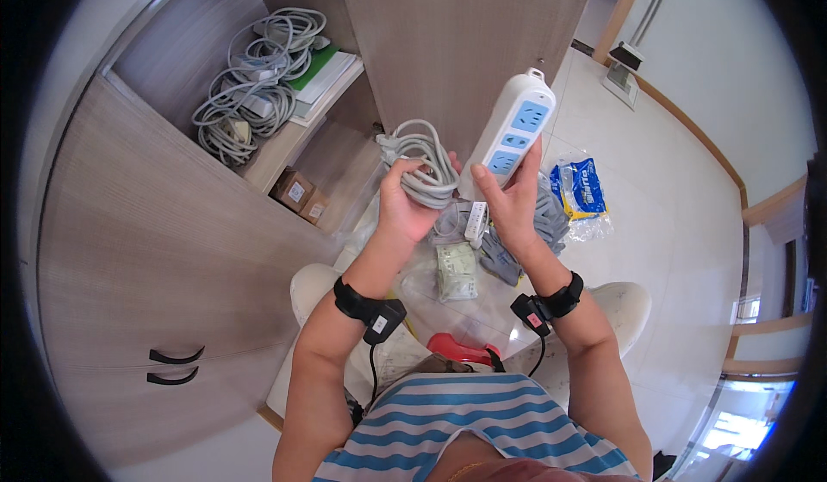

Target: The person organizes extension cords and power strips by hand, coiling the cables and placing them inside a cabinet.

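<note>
My right hand (515, 205) holds a white power strip (502, 138) with blue socket faces, tilted with its far end up and to the right. In my left hand (408, 203) is a coiled grey power cable (429, 168) with its plug at the upper left, close to the strip's lower end. Below my hands, on the floor, lie a smaller white power strip (477, 221), grey work gloves (502, 257) and a clear bag with pale green packets (457, 269). Several more coiled cables with power strips (255, 104) sit on the cabinet shelf (278, 149) at upper left.
Beside the cables on the shelf are a green folder and papers (323, 78). Small cardboard boxes (299, 194) stand in the compartment below. An open cabinet door (452, 42) rises ahead. A blue and yellow package (580, 188) lies right; a red object (459, 347) is near my body.
</note>
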Demonstrator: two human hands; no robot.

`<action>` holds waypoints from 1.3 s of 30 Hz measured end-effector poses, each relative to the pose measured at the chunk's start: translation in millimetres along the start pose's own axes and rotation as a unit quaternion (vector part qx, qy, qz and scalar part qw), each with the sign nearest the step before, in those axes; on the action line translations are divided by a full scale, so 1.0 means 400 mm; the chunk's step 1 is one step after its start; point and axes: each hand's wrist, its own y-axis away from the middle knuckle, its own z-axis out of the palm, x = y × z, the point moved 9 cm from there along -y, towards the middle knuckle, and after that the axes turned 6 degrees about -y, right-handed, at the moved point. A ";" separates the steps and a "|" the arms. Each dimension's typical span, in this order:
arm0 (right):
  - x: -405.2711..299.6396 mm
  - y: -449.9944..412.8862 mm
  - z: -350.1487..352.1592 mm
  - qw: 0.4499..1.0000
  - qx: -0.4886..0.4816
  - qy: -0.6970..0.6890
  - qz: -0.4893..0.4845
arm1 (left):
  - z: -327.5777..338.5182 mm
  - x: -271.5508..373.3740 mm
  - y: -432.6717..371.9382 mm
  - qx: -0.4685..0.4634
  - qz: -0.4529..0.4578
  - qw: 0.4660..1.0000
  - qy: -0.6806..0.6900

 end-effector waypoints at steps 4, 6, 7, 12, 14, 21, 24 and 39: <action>0.020 -0.001 0.049 0.997 -0.075 0.024 -0.009 | -0.022 0.041 0.005 0.008 -0.010 0.999 -0.044; 0.021 0.001 0.062 0.994 -0.091 0.055 -0.026 | -0.034 0.055 0.006 0.006 -0.013 0.998 -0.062; 0.019 0.001 0.071 0.992 -0.097 0.071 -0.033 | -0.040 0.062 0.007 0.007 -0.008 0.998 -0.061; 0.017 -0.015 0.100 0.995 -0.101 0.026 -0.009 | -0.042 0.095 0.023 -0.009 0.034 0.999 -0.036; 0.010 -0.024 0.102 0.994 -0.099 0.040 -0.022 | -0.068 0.104 0.012 -0.006 0.050 0.998 -0.022; -0.051 -0.072 0.215 0.955 -0.279 0.089 -0.040 | -0.160 0.088 -0.026 0.033 -0.004 0.997 -0.067; -0.045 -0.090 0.253 0.937 -0.328 0.118 -0.035 | -0.169 0.101 -0.029 0.039 0.020 0.995 -0.087; 0.035 -0.130 0.416 0.869 -0.459 0.186 0.024 | -0.063 0.258 0.045 -0.006 0.201 0.958 -0.206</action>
